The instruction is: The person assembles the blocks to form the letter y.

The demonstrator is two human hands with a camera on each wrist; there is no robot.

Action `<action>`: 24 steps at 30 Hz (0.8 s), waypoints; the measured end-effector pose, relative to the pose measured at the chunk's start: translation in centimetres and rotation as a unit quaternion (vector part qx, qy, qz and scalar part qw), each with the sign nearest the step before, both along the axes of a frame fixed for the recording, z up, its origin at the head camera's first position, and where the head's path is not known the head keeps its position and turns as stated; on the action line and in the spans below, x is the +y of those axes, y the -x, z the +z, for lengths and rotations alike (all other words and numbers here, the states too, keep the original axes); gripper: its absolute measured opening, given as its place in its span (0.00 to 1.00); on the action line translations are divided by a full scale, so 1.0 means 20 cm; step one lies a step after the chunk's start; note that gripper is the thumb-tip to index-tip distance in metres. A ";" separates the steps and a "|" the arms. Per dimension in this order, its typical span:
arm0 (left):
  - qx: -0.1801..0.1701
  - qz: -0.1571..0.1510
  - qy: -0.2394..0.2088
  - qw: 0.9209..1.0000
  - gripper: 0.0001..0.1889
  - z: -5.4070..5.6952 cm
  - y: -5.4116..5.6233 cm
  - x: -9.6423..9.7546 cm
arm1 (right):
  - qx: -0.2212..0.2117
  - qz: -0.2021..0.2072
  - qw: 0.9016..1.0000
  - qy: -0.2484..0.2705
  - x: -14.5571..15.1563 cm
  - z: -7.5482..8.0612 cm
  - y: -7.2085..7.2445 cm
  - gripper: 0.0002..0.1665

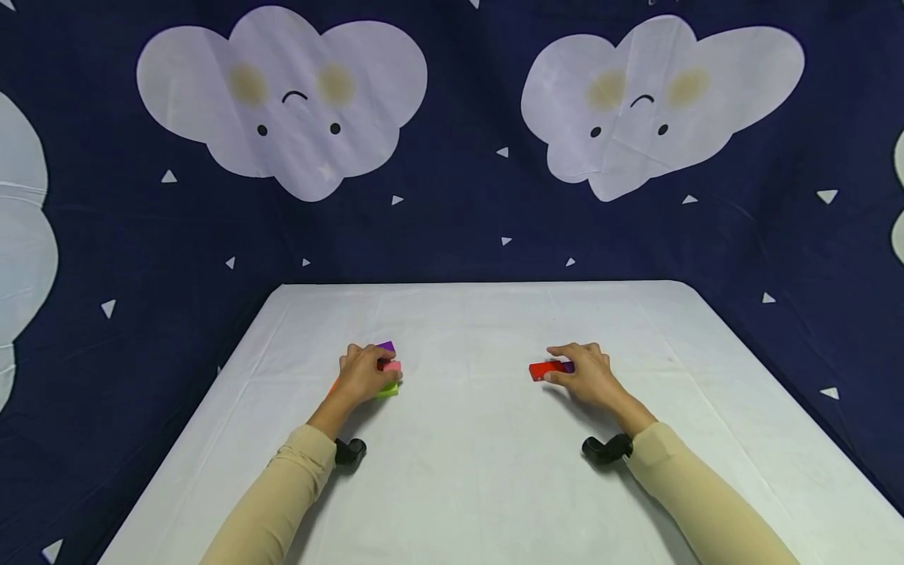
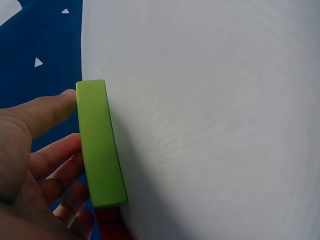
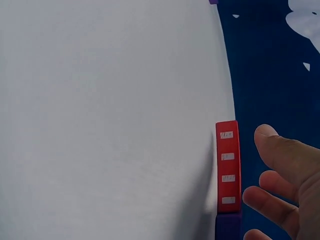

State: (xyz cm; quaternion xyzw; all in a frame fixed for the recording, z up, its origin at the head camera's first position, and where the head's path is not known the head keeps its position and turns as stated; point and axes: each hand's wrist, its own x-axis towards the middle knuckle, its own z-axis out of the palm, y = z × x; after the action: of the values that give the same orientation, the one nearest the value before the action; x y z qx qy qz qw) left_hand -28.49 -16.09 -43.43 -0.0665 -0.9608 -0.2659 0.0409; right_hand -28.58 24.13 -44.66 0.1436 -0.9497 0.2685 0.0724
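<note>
In the head view, my left hand (image 1: 363, 373) is over a small group of coloured blocks on the left. Its thumb and index finger pinch a pink block (image 1: 392, 366). A green block (image 2: 100, 145) lies just in front, with the thumb tip at its upper edge. Behind the hand a purple block (image 1: 386, 346) shows, and an orange edge peeks out at its left. Across the table, my right hand (image 1: 592, 375) hovers with thumb and fingers spread above a red block (image 3: 228, 167) with several white stickers. A purple block (image 3: 228, 227) adjoins its end.
Both hands work over a table (image 1: 466, 455) under a white cloth. Behind it hangs a dark blue backdrop (image 1: 452, 227) printed with clouds and small white triangles. A black wrist mount (image 1: 351, 452) sits on the left wrist, another black mount (image 1: 606, 450) on the right.
</note>
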 end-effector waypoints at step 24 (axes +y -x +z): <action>-0.011 0.022 0.013 1.000 0.20 0.01 0.01 0.01 | -0.024 -0.014 1.000 -0.002 0.03 -0.03 0.04 0.25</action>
State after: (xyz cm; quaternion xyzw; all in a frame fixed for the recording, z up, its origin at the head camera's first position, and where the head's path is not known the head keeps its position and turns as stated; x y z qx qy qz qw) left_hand -28.65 -15.85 -43.30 -0.0429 -0.9657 -0.2535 0.0353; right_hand -29.34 24.66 -45.24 0.1240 -0.9537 0.2689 0.0532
